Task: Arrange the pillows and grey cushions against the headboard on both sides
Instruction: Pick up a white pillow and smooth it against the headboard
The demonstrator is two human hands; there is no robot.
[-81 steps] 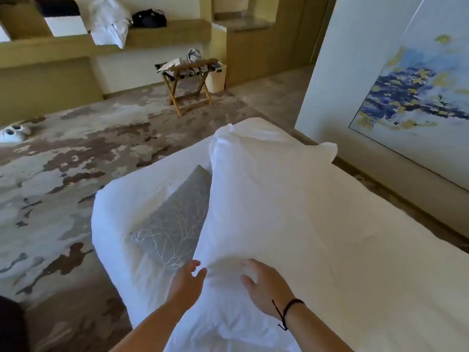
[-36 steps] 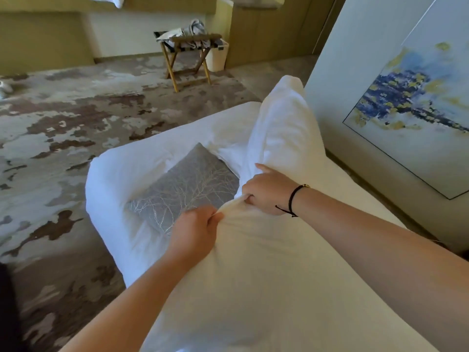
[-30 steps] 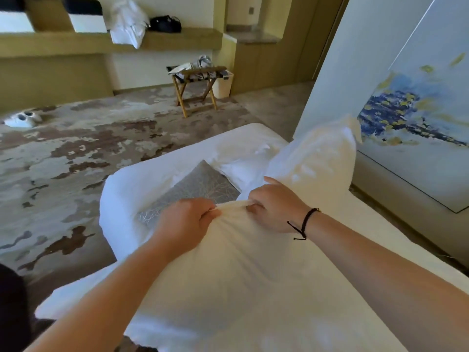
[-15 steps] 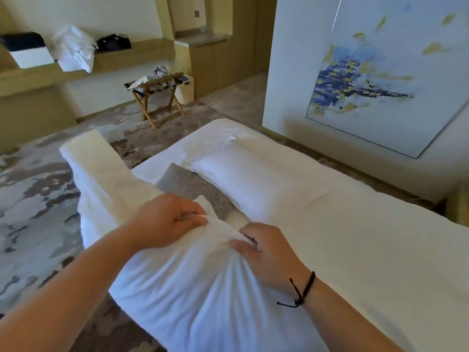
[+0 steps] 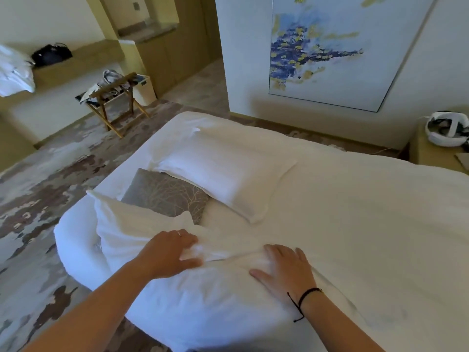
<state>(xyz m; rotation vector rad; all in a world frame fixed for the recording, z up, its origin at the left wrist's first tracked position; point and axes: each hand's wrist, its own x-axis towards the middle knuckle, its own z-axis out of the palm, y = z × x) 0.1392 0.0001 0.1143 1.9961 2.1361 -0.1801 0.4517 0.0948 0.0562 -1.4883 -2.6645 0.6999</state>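
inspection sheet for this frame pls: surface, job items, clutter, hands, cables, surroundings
Surface: bed, white cover, creased.
Job's things: near pillow flat under both hands; far pillow flat, overlapping the grey cushion between them. No headboard in view.
Clutter: nothing seen on the bed.
Hands: left hand and right hand press flat on the near pillow.
Cables: nothing seen clearly.
Surroundings: luggage rack, black bag on a ledge, painting, headset on a side table, patterned carpet.
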